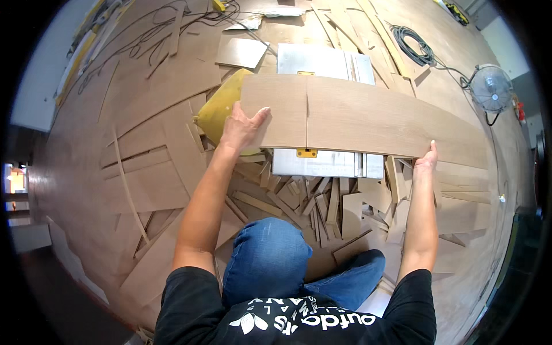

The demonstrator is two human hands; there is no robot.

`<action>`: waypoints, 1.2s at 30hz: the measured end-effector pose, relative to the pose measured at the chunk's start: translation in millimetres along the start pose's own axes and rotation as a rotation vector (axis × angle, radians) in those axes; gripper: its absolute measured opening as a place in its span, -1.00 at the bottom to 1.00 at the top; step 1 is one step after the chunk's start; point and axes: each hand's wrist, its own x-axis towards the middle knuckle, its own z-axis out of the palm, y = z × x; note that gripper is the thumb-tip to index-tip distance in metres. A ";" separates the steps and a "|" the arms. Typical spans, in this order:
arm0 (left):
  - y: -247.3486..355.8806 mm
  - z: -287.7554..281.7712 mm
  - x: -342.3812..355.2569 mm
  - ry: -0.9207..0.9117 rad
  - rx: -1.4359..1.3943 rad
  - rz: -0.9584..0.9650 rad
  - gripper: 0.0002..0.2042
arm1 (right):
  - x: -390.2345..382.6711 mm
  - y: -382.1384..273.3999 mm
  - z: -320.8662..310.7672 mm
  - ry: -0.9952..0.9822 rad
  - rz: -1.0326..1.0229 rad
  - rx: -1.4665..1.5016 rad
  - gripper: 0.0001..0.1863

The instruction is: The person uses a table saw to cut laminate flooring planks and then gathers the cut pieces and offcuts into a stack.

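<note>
A long light-brown wooden plank (pixel 379 115) lies across a silver table saw top (pixel 313 164). A dark line runs over the plank from far edge to near edge, left of its middle; I cannot tell whether it parts the wood fully. My left hand (pixel 242 127) grips the short left end, thumb on the upper face. My right hand (pixel 426 159) holds the near edge toward the right, thumb up on top and the other fingers hidden beneath. A yellow insert (pixel 306 153) shows in the saw top just in front of the plank.
Wood offcuts (pixel 333 207) lie heaped between the saw and my legs. A yellow object (pixel 221 106) sits beside the saw's left side. Flat boards (pixel 144 178) cover the floor at left. A coiled cable (pixel 413 46) and a round fan (pixel 491 88) are at far right.
</note>
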 end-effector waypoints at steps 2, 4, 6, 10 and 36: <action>1.2 -1.3 -3.4 -0.008 0.021 -0.016 -0.26 | -2.9 -0.3 -1.1 0.024 0.002 -0.003 -0.49; 2.3 -2.0 -6.6 -0.007 0.037 -0.028 -0.26 | -6.9 -1.2 -1.7 0.012 0.003 0.016 -0.51; 2.3 -2.1 -8.4 -0.005 0.048 -0.028 -0.26 | -11.7 -1.7 -2.0 0.023 -0.005 0.030 -0.51; -1.6 -1.1 -10.1 -0.018 0.035 -0.029 -0.25 | -19.7 -3.8 -3.0 0.015 0.037 0.024 -0.52; -5.5 -2.0 -16.1 -0.047 0.003 -0.020 -0.31 | -2.5 -0.5 -23.8 0.110 -0.012 0.009 -0.53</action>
